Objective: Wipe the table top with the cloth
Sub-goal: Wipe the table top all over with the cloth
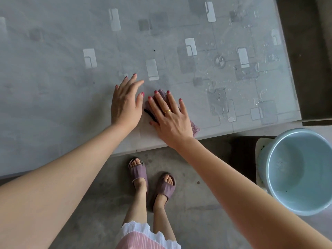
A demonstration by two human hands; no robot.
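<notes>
The table top [62, 72] is grey with a pattern of pale and dark rectangles under a clear cover. A small pink cloth [195, 128] lies near the table's front edge, mostly hidden under my right hand [169, 117], which presses flat on it with straight, spread fingers. My left hand [125, 103] rests flat on the bare table just left of the cloth, fingers straight. A dark streak [150, 114] shows on the table by the cloth's left side. Water drops [255, 69] lie on the table's right part.
A pale blue bucket [296, 169] holding water stands on the floor at the right, below the table's front corner. My feet in purple sandals [152, 180] stand on the concrete floor against the table's front edge. A dark step or ledge [309, 56] runs along the table's right side.
</notes>
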